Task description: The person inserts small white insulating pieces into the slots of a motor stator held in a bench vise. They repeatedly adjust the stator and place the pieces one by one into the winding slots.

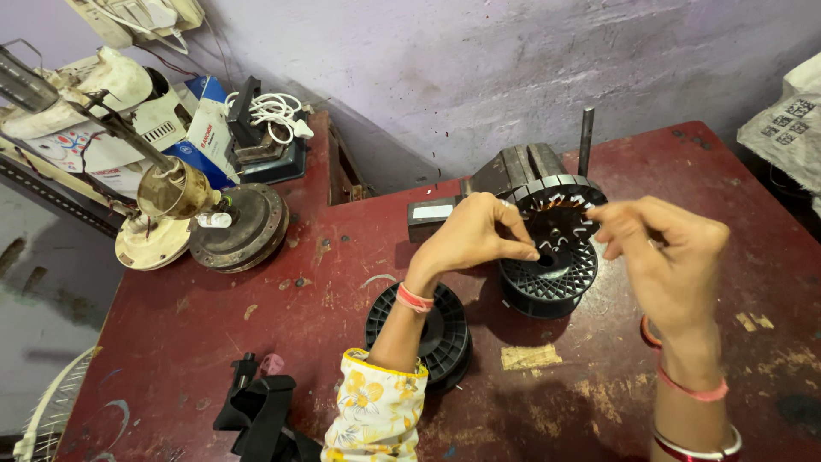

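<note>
my left hand (473,237) pinches the edge of the round metal ring with slots (558,212), fingers closed on it. the ring sits on top of a black spool (547,278) in the middle of the red tabletop (256,316). my right hand (663,252) is up beside the ring, fingers curled and pinched together. i think it holds a thin wire, but it is too fine to see. to do this well, i think i should keep the ring steady with my left hand and pull the wire tight and slow, so it goes neatly into a slot. another black spool (440,329) lies under my left wrist. an old fan motor (239,224) rests far off to the left.
</note>
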